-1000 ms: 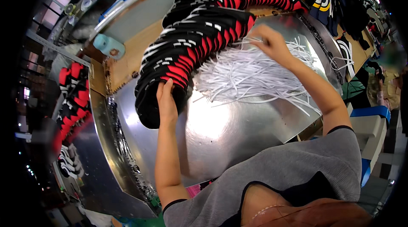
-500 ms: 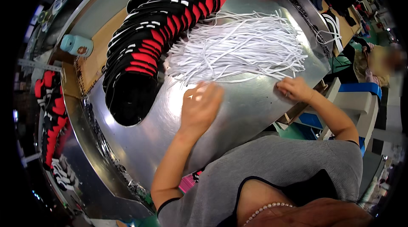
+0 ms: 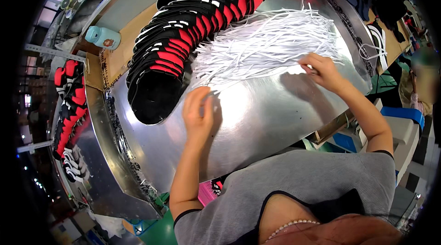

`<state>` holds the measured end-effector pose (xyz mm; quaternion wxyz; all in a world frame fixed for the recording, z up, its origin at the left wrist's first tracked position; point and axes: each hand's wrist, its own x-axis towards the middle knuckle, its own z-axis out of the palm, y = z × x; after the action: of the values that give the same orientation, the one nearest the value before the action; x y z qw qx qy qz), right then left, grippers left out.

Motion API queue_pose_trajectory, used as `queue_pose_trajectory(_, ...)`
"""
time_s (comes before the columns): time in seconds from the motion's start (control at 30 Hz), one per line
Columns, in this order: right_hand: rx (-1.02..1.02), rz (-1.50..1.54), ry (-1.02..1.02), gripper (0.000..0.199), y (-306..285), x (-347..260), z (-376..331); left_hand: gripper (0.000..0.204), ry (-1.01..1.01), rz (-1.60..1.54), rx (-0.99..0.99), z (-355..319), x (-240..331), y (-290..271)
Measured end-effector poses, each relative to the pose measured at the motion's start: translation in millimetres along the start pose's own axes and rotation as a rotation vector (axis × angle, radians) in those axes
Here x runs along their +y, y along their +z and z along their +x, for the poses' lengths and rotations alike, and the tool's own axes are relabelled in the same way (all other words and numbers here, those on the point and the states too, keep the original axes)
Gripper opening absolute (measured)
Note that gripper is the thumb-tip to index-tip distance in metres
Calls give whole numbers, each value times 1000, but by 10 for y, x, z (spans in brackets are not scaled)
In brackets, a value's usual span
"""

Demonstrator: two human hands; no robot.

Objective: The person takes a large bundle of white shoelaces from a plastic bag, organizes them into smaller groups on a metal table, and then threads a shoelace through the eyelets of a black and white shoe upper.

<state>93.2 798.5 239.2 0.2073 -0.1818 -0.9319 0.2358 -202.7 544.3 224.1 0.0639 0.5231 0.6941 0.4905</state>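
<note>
We see work shift from stacked black-and-red shoe uppers (image 3: 195, 27) to slender white laces (image 3: 268, 45). Left hand (image 3: 197, 111), right hand (image 3: 323, 71) half-curl; we cannot tell around what.

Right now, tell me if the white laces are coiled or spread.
Spread: the white laces lie stretched sideways, overlapping, across the metal tabletop.

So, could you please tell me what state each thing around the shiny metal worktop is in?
Black-and-red shoe uppers: nested in a curved row
Long white laces: heaped loosely, overlapping
Light-blue cylindrical bottle: lid on
Bare left hand: fingers curled, grip unclear
Bare right hand: fingers curled, grip unclear
Shiny metal worktop: partly covered
</note>
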Motion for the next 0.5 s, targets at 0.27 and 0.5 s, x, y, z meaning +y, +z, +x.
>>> queue_pose_trajectory(0.27, 41, -133, 135, 18, 796, -463, 1099, 44, 24, 550, 374, 344, -590, -383)
queue_pose_trajectory(0.5, 120, -401, 33, 10, 565, -637, 1127, 45, -251, 134, 186, 579, -651, -271)
